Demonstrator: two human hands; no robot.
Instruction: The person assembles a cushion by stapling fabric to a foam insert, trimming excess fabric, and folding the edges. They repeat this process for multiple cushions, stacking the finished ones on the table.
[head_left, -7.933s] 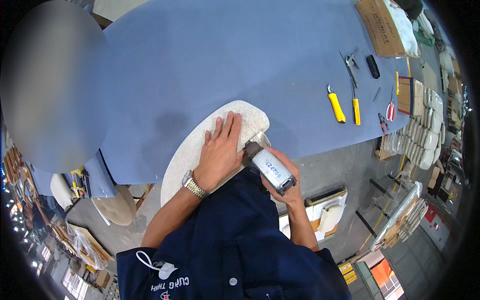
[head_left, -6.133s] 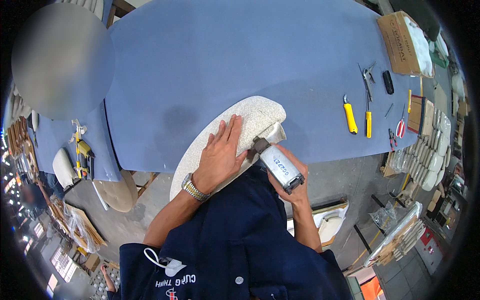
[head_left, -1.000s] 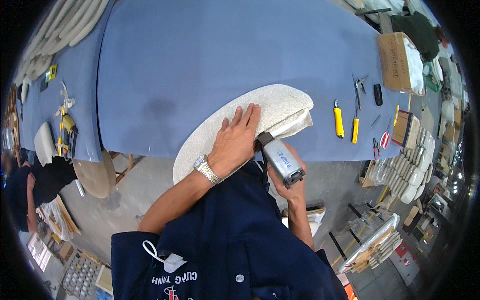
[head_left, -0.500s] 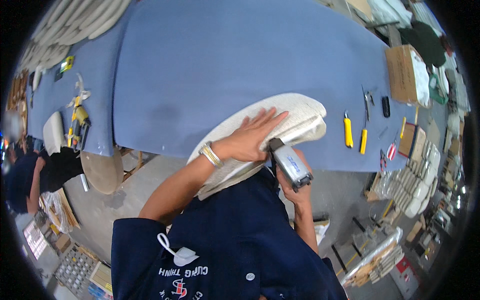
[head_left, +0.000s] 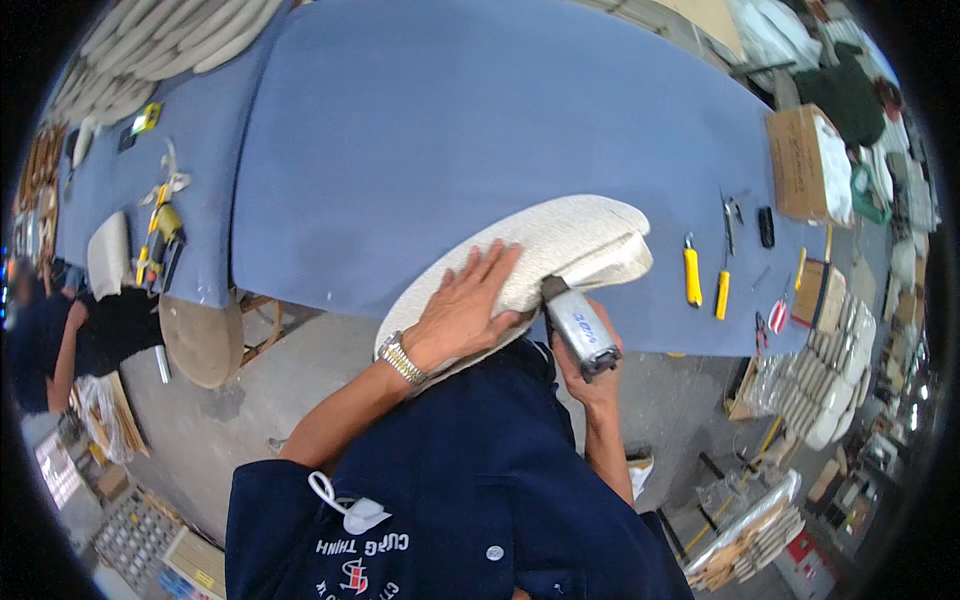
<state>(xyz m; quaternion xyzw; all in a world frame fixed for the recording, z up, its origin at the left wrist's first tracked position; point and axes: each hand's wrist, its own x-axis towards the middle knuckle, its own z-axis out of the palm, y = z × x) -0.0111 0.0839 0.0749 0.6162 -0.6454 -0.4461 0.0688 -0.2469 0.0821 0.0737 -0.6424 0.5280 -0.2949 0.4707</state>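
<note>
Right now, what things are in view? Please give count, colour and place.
Work tables: 2, blue, centre and left
Padded panel: 1, cream, centre table
Handheld tool: 1, silver and black, at panel's edge
Slim tools: 3, yellow, centre table's right
Scissors: 1, red and white, same side
Pliers: 1, red and black, beside scissors
Box: 1, brown, far right
Cushions: many, cream, upper left, mid right
Tool cluster: count unclear, yellow and black, left
Co-worker: at least 1, dark clothes, left edge
Watch: 1, metallic, left wrist
Left hand: 1, bare, flat on panel
Right hand: 1, bare, around handheld tool
</note>
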